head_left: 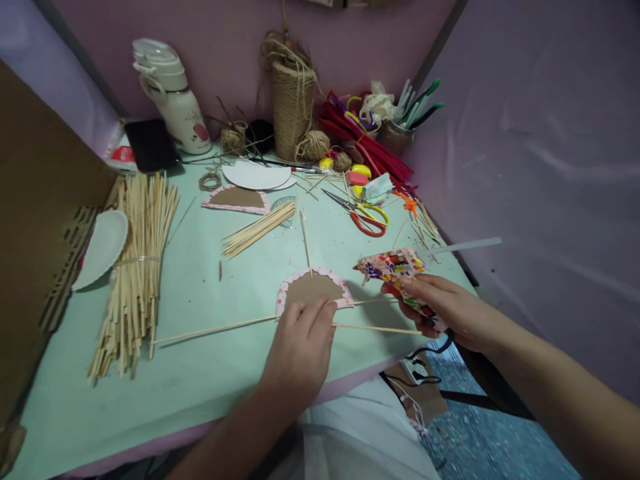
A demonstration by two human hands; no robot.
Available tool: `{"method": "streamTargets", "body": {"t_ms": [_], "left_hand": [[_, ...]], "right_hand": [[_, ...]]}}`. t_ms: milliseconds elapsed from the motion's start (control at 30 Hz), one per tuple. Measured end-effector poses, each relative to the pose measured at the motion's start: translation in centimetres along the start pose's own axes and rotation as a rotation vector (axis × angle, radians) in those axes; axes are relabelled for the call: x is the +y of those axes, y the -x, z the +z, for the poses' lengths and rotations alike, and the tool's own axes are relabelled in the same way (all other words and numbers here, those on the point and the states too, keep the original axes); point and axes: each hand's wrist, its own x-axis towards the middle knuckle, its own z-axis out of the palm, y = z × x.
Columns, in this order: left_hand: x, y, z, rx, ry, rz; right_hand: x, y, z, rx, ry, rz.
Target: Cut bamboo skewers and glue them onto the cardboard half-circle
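My left hand [299, 347] rests with fingers pressed down on the lower edge of a brown cardboard half-circle with a pink patterned rim [313, 288], where thin wooden skewers [215, 329] lie across the table. One skewer [306, 241] sticks up from the top of the half-circle. My right hand [440, 305] is wrapped round a glue gun covered in flowered paper [393, 267], its nozzle pointing left toward the half-circle, a little to its right.
A big tied bundle of sticks [135, 267] lies at the left beside a white half plate [103, 247]. A smaller skewer bundle [260, 228], a second half-circle [236, 199], scissors [363, 215], twine spools [295, 110], pipe cleaners [363, 137] and a flask [173, 97] crowd the back.
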Motion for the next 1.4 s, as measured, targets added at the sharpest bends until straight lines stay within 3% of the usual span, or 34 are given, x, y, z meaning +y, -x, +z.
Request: {"method": "streamTargets", "body": {"t_ms": [67,167,267,367,467,667,800,1033,1200,1300,1400], "left_hand": [[-0.1,-0.3,-1.1,0.058,0.132,-0.068],[0.1,-1.4,-2.8,0.094,0.426,-0.330],[0.3,-3.3,-3.6,-0.002,0.809,-0.576],[0.2,-5.5,-3.1,-0.133,1.014,-0.634],[-0.2,-6.8,-1.9,-0.202,0.993,-0.653],[-1.0,-6.3,-0.1,-0.075,1.097,-0.725],[-1.8,-5.7,-0.4,-0.021,1.058,-0.760],[-3.1,-6.0,-1.4,0.222,0.888,-0.733],[-3.4,-6.0,-1.0,0.287,0.942,-0.674],[-3.4,-6.3,-1.0,0.280,0.947,-0.664],[-3.0,-7.5,-2.0,0.177,0.896,-0.656]], "right_hand": [[0.3,0.6,-0.4,0.017,-0.033,0.007],[0.9,1.3,-0.7,-0.007,-0.023,0.029],[1.5,1.5,-0.5,-0.056,-0.018,0.054],[2.2,1.4,-0.3,-0.088,0.003,0.077],[2.6,1.4,-0.2,-0.097,0.032,0.084],[2.2,1.5,0.2,-0.060,0.088,0.101],[1.9,1.4,0.5,-0.068,0.126,0.098],[1.3,1.1,0.7,-0.079,0.132,0.075],[0.8,0.7,0.7,-0.074,0.112,0.070],[0.8,0.6,0.6,-0.086,0.104,0.083],[0.5,0.4,0.5,-0.089,0.117,0.072]]}}
